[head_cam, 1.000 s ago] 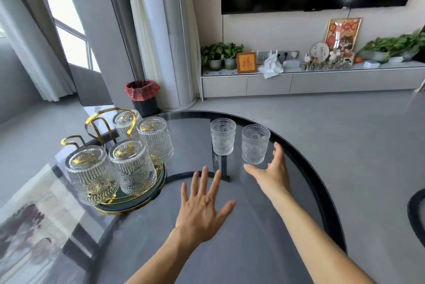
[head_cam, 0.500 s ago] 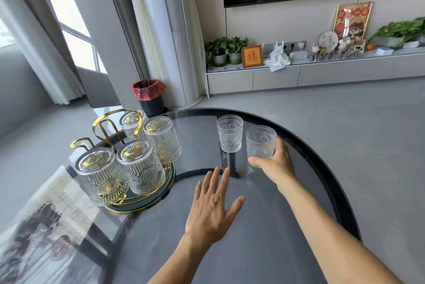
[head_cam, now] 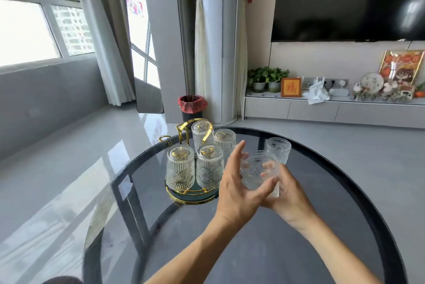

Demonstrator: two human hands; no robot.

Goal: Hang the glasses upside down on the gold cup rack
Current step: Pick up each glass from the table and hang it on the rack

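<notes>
A ribbed clear glass (head_cam: 259, 170) is held above the round dark glass table (head_cam: 299, 249), mouth tilted toward the camera, just right of the gold cup rack (head_cam: 192, 188). The glass is grasped from below and behind by the right hand (head_cam: 284, 194), whose fingers are seen through its wall. The left hand (head_cam: 239, 188) is placed against the glass's left side, thumb (head_cam: 264, 188) laid under it and fingers (head_cam: 236, 155) spread open; whether a firm grip is applied by this hand cannot be told. A second upright glass (head_cam: 278, 149) is seen standing on the table just behind the held one. Four glasses are carried upside down on the rack: front left (head_cam: 180, 167), front right (head_cam: 209, 166), rear left (head_cam: 202, 133) and rear right (head_cam: 224, 142). One empty gold hook (head_cam: 165, 139) is visible at the rack's far left. Beyond the table, a bin with a red liner (head_cam: 192, 105) is seen on the floor.
</notes>
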